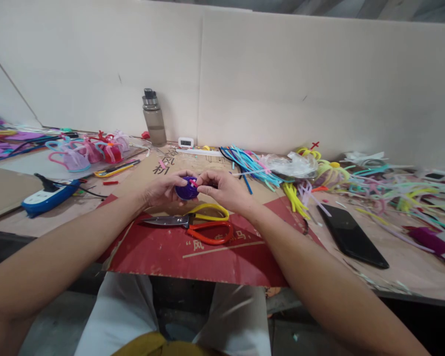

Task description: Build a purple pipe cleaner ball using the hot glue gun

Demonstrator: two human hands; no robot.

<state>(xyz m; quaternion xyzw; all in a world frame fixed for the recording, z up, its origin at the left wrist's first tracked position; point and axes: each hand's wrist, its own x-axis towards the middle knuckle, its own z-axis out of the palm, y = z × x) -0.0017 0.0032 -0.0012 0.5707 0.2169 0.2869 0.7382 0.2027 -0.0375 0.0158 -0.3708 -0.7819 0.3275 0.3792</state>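
Note:
My left hand (162,191) is closed around a small round purple piece (185,190), holding it above the cardboard. A small pink and white cross-shaped bit (193,183) sits on the near right side of that piece. Thumb and forefinger of my right hand (222,189) pinch at this pink bit; my fingers partly hide it. A thin pale strip (250,172) shows just beyond my right hand, and I cannot tell whether it is held. Just below both hands lie scissors (193,223) with one yellow and one red handle, blades pointing left.
Red printed cardboard (230,264) covers the table's front edge. Left are a blue-white power strip (50,199) and pink fuzzy-stem crafts (92,151). A water bottle (154,118) stands behind. Rightward lie blue pipe cleaners (246,165), yellow ones (295,200) and a black phone (352,235).

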